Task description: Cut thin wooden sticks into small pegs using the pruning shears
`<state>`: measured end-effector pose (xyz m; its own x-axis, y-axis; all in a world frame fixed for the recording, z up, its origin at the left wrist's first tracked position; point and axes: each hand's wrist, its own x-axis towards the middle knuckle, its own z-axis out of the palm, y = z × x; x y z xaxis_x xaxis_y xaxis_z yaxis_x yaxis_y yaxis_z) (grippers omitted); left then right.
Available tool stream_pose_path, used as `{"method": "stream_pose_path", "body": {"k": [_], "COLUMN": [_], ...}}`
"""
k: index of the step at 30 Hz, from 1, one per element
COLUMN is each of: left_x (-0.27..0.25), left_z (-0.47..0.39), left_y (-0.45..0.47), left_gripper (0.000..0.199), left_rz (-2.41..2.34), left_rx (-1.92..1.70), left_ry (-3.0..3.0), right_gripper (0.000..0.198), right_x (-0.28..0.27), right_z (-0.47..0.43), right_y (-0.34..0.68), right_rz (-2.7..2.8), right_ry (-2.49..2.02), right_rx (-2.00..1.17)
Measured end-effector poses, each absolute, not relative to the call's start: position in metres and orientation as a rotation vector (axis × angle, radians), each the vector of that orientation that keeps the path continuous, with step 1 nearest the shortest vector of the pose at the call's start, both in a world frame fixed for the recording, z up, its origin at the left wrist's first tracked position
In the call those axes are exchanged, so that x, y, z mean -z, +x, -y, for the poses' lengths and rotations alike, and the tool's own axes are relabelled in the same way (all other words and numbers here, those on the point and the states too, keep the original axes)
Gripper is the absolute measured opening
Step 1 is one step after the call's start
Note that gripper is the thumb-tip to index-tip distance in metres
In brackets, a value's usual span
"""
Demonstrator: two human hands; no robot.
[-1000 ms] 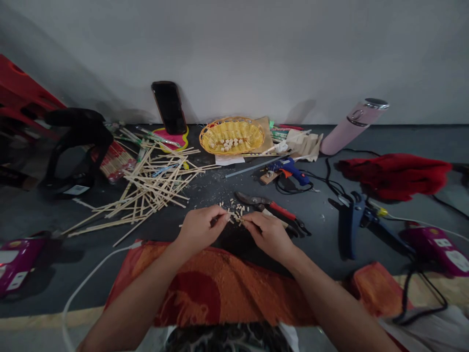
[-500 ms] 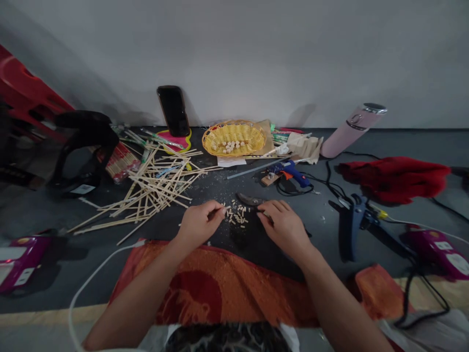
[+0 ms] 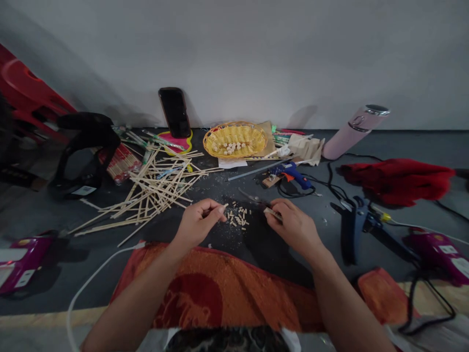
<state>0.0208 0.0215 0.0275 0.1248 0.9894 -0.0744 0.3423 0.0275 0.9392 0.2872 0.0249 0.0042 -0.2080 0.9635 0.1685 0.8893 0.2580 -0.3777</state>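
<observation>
My left hand (image 3: 200,221) is closed in a pinch on a short piece of wooden stick (image 3: 225,206), whose pale end sticks out past the thumb. My right hand (image 3: 293,222) is wrapped round the handle of a knife (image 3: 252,197). Its thin curved blade points left, above the dark tabletop, and a pale part of the handle shows at the fingers. Between my hands lies a scatter of short cut stick pieces (image 3: 239,217) with fine chips around them. Left of my left hand is a loose pile of long wooden sticks (image 3: 157,188).
A yellow woven basket (image 3: 234,133) with small pale pieces stands at the back, right of a propped phone (image 3: 175,112). To the right are a blue glue gun (image 3: 293,173), a pink flask (image 3: 355,132), a red cloth (image 3: 399,178) and a blue cutter tool (image 3: 353,230). An orange cloth (image 3: 234,288) lies in front.
My right hand has moved slightly right and turned, so the knife blade now shows edge-on and thinner. The left hand stays nearly in place with the stick piece.
</observation>
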Motion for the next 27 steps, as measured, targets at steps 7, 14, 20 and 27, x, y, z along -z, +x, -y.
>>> {"method": "stream_pose_path", "body": {"k": [7, 14, 20, 27], "left_x": [-0.027, -0.027, -0.026, -0.029], "left_z": [-0.023, -0.023, -0.02, -0.015], "left_y": [0.022, 0.024, 0.028, 0.029], "left_gripper": [0.027, 0.031, 0.03, 0.026], "left_rz": [-1.288, -1.227, -1.216, -1.165], "left_rx": [-0.958, -1.07, -1.093, -1.084], "left_ry": [1.358, 1.148, 1.073, 1.156], "right_gripper": [0.027, 0.018, 0.027, 0.033], "right_x": [-0.019, -0.014, -0.013, -0.007], "right_z": [-0.017, -0.012, -0.003, 0.0], "right_y": [0.276, 0.265, 0.259, 0.254], "right_rz": [1.915, 2.307, 2.47, 2.504], "right_ry": [-1.464, -1.294, -1.304, -1.32], "right_rx": [-0.839, -0.491, -0.269, -0.133]}}
